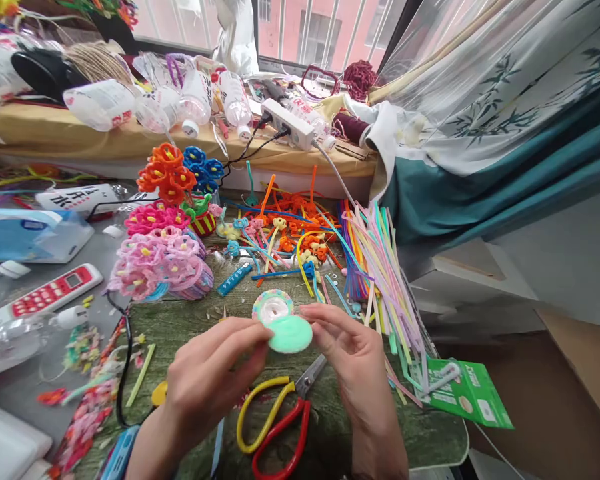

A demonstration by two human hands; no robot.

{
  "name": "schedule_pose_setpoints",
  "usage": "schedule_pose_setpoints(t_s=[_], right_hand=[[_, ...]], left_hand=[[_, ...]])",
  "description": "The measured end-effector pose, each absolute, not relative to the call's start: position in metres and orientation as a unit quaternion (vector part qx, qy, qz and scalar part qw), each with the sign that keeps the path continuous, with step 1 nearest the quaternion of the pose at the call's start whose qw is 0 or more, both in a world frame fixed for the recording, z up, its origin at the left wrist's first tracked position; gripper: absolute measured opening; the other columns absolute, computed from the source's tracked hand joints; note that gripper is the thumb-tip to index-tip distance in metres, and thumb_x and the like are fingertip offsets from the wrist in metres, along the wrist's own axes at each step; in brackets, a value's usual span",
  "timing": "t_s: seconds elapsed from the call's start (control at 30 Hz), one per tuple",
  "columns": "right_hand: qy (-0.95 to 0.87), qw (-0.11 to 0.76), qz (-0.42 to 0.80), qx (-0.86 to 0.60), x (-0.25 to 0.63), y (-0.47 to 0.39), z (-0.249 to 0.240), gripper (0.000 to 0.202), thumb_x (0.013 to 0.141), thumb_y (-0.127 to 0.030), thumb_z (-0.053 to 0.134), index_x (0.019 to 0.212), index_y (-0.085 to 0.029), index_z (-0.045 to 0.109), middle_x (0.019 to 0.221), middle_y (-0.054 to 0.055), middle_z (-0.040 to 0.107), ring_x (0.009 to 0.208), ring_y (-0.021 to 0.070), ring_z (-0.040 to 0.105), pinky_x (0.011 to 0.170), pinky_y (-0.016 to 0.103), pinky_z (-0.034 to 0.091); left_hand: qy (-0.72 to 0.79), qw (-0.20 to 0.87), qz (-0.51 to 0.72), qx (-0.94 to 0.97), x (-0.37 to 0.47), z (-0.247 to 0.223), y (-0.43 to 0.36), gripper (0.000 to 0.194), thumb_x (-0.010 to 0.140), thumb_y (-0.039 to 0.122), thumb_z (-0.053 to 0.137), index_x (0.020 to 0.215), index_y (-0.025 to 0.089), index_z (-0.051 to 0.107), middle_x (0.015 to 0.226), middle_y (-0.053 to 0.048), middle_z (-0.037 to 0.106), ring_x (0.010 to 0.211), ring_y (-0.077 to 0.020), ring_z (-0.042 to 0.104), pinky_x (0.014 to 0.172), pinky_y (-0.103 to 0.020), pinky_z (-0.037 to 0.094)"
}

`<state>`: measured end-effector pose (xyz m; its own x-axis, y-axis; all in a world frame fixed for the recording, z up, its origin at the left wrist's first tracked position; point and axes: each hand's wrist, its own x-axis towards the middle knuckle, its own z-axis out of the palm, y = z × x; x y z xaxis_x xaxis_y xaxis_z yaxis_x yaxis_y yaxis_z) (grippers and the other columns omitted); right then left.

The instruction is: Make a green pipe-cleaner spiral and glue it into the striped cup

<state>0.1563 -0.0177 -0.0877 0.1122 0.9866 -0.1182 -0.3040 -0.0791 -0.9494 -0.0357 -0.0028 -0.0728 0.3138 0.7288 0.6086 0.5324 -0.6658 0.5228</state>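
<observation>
A mint-green fuzzy disc point(291, 334) is held level over the table between my two hands. My left hand point(215, 367) pinches its left edge with thumb and fingertips. On the opposite side, the thumb and fingers of my right hand point(347, 350) close on the right edge. Just behind the disc lies a round roll with a patterned rim point(273, 306), partly covered by it. Scissors point(285, 413) with one yellow and one red handle rest on the table below my hands, blades pointing up to the right.
Bundled pastel pipe cleaners point(385, 267) lie along the right edge, beside a green package point(473, 393). Pipe-cleaner flowers point(165, 250) stand at the left, near a blue lighter-like stick point(235, 279). Orange pieces point(293, 220) are heaped behind. Plastic bottles point(235, 100) and a power strip point(290, 123) crowd the sill.
</observation>
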Motion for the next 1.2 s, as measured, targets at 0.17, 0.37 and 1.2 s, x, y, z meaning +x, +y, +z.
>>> schedule_pose_setpoints(t_s=[0.17,0.37,1.2], right_hand=[[-0.327,0.549,0.633,-0.436,0.155,-0.024,-0.088,0.032,0.077,-0.047,0.081,0.097,-0.023,0.079,0.087,0.006,0.079,0.081,0.0178,0.075,0.073,0.024,0.061],[-0.330,0.556,0.584,-0.491,0.151,-0.024,-0.086,0.027,0.073,-0.029,0.087,0.098,-0.025,0.076,0.079,-0.001,0.077,0.070,0.0110,0.072,0.065,0.016,0.057],[-0.282,0.518,0.618,-0.519,0.139,-0.012,-0.101,0.025,0.068,-0.034,0.087,0.077,-0.016,0.074,0.070,0.004,0.078,0.054,0.0148,0.073,0.052,0.019,0.058]], left_hand=[[0.327,-0.012,0.395,0.858,-0.051,-0.077,-0.008,0.022,0.097,0.013,0.051,0.109,0.020,0.068,0.097,-0.007,0.077,0.092,-0.0190,0.073,0.083,-0.030,0.058],[0.405,0.137,0.422,0.800,-0.041,-0.078,-0.007,0.021,0.089,0.008,0.063,0.104,0.021,0.067,0.091,-0.002,0.076,0.079,-0.0140,0.070,0.073,-0.023,0.057],[0.589,0.407,0.446,0.536,-0.013,-0.078,-0.004,0.010,0.075,0.030,0.078,0.082,0.023,0.079,0.073,0.002,0.078,0.061,-0.0137,0.071,0.062,-0.018,0.058]])
